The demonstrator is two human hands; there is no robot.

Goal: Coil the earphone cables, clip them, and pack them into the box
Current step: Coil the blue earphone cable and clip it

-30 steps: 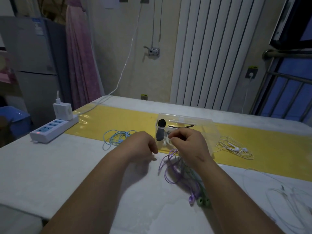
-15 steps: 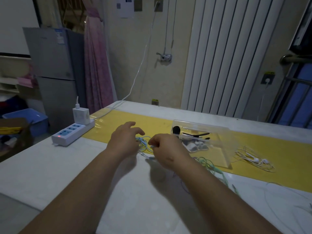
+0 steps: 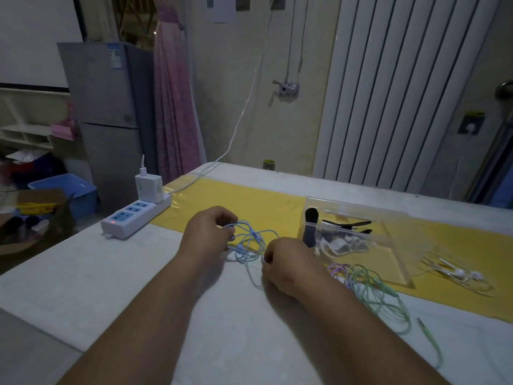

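The left hand (image 3: pixel 206 234) has its grip curled round a bunch of loops of the blue earphone cable (image 3: pixel 251 241), and the right hand (image 3: pixel 283 266) has a narrow pinch grip on a strand of that same cable. So the blue tangle sits right between the two grips, loose and uncoiled, partly lying on the white counter (image 3: pixel 125 279) at the near edge of the yellow mat (image 3: pixel 249 201). One strand trails from the right grip back toward the person. Just to the right of the right grip, a purple cable (image 3: pixel 337 269) and a green cable (image 3: pixel 380 295) lie in a messy heap, with the green plug end running off to the near right. Beyond that heap, further out from the right grip, is the clear box (image 3: pixel 388 245) on the mat. It's got black clips (image 3: pixel 347 225) and boxed white earphones (image 3: pixel 340 244) in it, plus a dark clip (image 3: pixel 310 229) standing up at its left end, close to the right grip – can't really tell if that one is inside the wall or just outside it. Past the box, well away from both grips, loose white earphones (image 3: pixel 458 273) lie on the mat. Off to the left of the left grip, well apart, there's a power strip (image 3: pixel 136 216) with a charger (image 3: pixel 148 187) plugged in.
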